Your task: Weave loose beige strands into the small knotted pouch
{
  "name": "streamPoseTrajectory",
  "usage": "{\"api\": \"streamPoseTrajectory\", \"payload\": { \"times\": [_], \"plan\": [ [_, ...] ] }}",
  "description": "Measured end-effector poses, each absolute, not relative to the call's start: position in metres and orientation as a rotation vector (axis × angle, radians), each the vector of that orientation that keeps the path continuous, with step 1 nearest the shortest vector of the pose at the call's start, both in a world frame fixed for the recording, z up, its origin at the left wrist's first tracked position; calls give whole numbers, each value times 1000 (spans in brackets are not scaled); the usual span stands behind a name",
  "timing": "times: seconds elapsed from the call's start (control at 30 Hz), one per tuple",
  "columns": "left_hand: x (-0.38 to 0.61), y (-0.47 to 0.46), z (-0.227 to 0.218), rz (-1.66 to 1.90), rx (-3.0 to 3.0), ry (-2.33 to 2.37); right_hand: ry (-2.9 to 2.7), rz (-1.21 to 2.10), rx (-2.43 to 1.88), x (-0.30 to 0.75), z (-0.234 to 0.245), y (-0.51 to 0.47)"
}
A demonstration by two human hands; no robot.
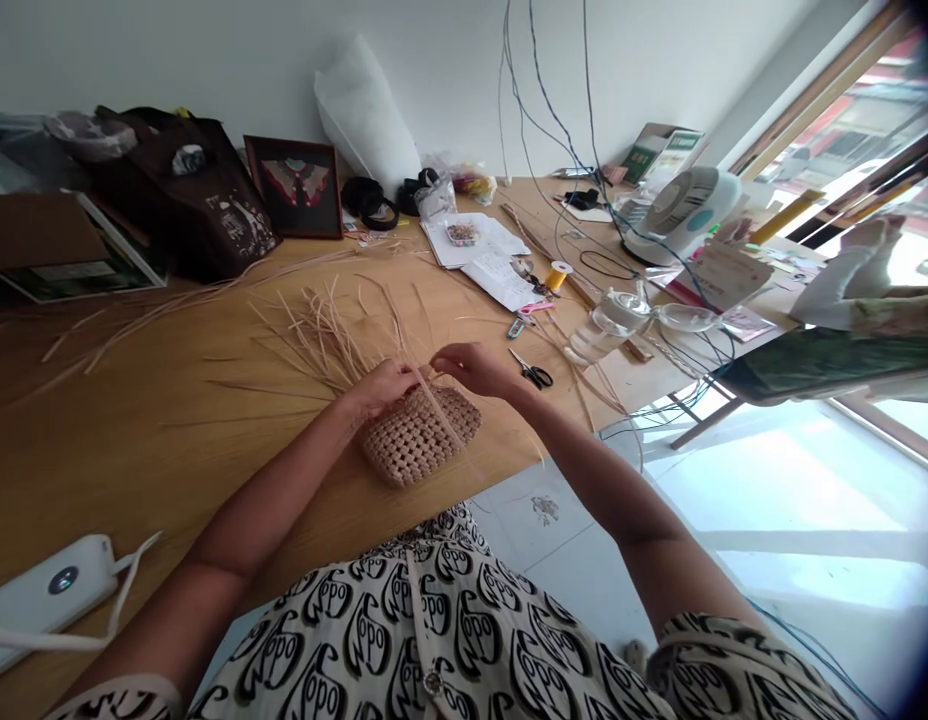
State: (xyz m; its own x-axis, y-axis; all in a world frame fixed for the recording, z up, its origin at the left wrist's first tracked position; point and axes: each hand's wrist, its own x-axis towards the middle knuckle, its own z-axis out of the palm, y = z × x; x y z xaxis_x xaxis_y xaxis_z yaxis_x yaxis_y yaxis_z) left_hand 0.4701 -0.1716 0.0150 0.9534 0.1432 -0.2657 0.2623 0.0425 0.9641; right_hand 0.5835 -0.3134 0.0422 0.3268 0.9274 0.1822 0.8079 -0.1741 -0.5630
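A small woven straw mat (pixel 419 437) lies at the near edge of the wooden table (pixel 134 420), with several loose straw strands (pixel 321 335) fanning out beyond it. My left hand (pixel 381 385) rests on the mat's far edge, fingers closed round a strand. My right hand (pixel 475 367) hovers just right of it, fingers pinched on a straw strip that runs down across the mat.
Scissors (pixel 533 372), a clip and a yellow thread spool (pixel 558 274) lie to the right. A glass teapot (pixel 606 325), a fan (pixel 685 212), papers, hanging cables, a framed picture (pixel 295 187) and bags stand further back. A white power bank (pixel 48 595) sits near left.
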Motion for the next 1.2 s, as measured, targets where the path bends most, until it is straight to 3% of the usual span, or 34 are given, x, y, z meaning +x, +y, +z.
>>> {"api": "streamPoseTrajectory", "payload": {
  "times": [0.43,0.67,0.9,1.0,1.2],
  "plan": [
    [466,-174,10,-78,1677,204,-1329,5,-1963,580,9,-325],
    [466,-153,12,-383,1537,69,-1440,9,-2081,580,28,-342],
    [467,-148,24,-390,1270,219,-1392,15,-2156,572,37,-358],
    [469,-126,29,-248,1289,396,-1332,65,-2163,570,38,-365],
    [460,-56,31,454,1592,941,-1329,54,-2147,566,35,-372]
  ]
}}
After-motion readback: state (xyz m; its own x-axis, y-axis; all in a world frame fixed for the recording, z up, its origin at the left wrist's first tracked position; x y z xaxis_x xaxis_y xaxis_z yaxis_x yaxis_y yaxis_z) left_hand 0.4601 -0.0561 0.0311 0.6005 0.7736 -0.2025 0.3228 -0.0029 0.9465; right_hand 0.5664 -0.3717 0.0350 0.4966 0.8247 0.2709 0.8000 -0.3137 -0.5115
